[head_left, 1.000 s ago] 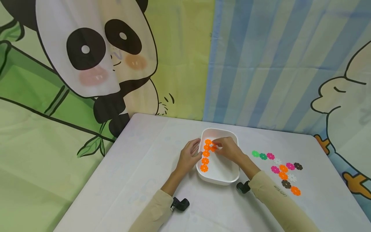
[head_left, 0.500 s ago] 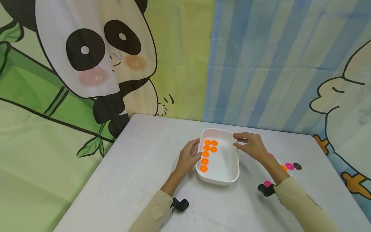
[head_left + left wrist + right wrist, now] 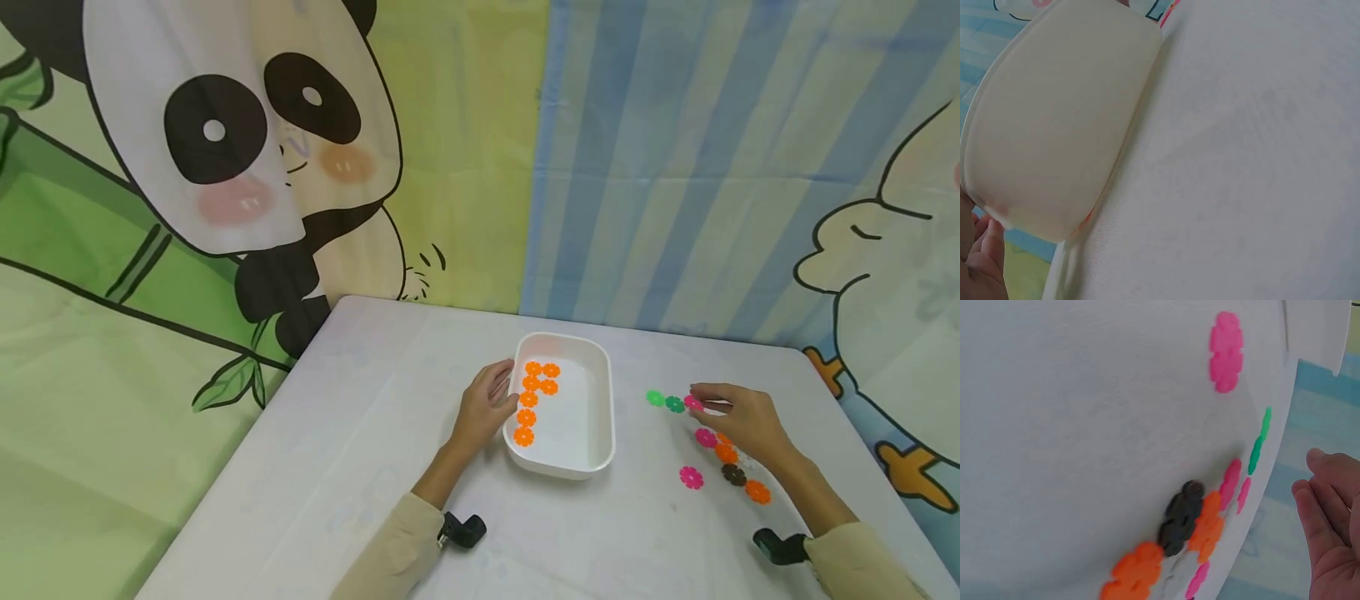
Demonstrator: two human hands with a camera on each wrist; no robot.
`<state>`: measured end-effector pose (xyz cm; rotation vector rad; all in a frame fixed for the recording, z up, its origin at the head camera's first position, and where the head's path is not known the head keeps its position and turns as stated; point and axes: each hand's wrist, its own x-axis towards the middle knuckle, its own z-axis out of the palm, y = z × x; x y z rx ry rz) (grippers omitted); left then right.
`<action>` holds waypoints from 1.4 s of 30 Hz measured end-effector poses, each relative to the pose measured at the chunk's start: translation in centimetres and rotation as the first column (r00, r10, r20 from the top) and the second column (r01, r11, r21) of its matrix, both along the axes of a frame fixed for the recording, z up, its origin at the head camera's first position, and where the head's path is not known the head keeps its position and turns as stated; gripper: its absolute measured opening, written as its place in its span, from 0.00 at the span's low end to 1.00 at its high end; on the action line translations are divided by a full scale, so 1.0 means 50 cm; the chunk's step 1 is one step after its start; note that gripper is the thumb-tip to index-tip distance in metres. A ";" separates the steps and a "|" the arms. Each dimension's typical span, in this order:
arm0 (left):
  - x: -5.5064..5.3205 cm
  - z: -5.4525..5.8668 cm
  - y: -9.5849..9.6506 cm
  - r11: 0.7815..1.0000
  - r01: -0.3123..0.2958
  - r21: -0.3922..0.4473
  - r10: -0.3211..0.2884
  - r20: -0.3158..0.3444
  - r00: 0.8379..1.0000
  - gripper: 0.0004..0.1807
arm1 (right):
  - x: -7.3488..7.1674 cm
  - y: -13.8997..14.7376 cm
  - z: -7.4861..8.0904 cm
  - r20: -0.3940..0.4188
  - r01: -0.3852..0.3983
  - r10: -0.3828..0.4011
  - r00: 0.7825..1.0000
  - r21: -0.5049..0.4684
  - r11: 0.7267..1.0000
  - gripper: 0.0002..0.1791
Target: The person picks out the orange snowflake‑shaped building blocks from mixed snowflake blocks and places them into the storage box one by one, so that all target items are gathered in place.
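My left hand (image 3: 483, 407) holds the left side of a white plastic tray (image 3: 573, 477), thumb at the rim and fingers along the outer wall. In the left wrist view the tray wall (image 3: 1066, 119) hides part of that hand (image 3: 985, 256). Inside the tray, orange flower-shaped discs (image 3: 528, 399) form a column of several, with two more beside its top. My right hand (image 3: 750, 421) reaches over the loose discs at the right, fingertips close to a pink disc (image 3: 693, 403). The right wrist view shows nothing between its parted thumb and fingers (image 3: 1315, 519).
A light green disc (image 3: 655, 398) and a darker green disc (image 3: 674, 405) lie left of the right hand. Nearer are a lone pink disc (image 3: 692, 477), a dark brown disc (image 3: 734, 475) and an orange disc (image 3: 757, 492). A printed cloth (image 3: 637, 167) hangs behind the white table (image 3: 360, 400).
My right hand has let go of an orange disc in the tray, where it stays, and moved right over the loose discs. The left hand has stayed at the tray's left side.
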<state>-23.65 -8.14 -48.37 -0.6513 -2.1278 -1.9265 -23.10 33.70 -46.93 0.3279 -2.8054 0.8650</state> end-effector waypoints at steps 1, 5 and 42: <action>-0.001 0.000 -0.001 1.000 0.004 -0.001 -0.004 -0.006 1.000 0.28 | 0.006 0.011 -0.007 0.004 0.009 -0.009 1.000 0.005 1.000 0.24; -0.002 -0.002 -0.003 1.000 0.013 0.006 -0.013 -0.017 1.000 0.28 | 0.028 0.047 -0.033 0.009 0.045 -0.045 0.999 0.029 0.999 0.24; -0.003 -0.003 -0.003 1.000 0.019 0.023 -0.019 -0.008 1.000 0.28 | 0.040 0.091 -0.050 0.064 0.072 -0.079 0.995 0.101 0.992 0.29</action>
